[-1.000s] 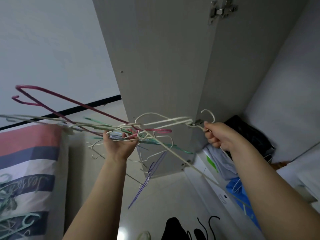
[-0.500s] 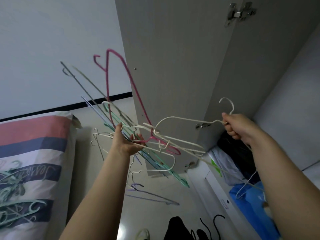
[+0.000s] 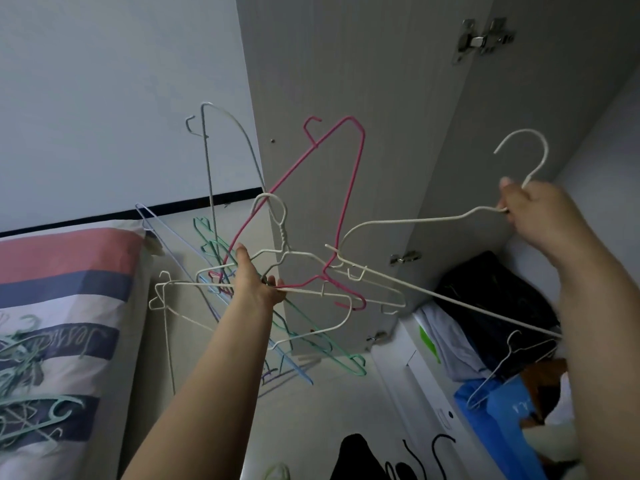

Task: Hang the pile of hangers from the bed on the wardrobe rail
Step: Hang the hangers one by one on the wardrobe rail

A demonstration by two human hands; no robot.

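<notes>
White hanger (image 3: 415, 221) gripped by right hand (image 3: 540, 216) has risen clear; left hand (image 3: 256, 285) still clutches the tangle (image 3: 277, 237).

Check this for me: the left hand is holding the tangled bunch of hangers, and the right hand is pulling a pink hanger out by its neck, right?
Not quite. In the head view the right hand pinches a white hanger at its neck, not a pink one. The pink hanger sits in the tangled bunch that the left hand holds.
</notes>
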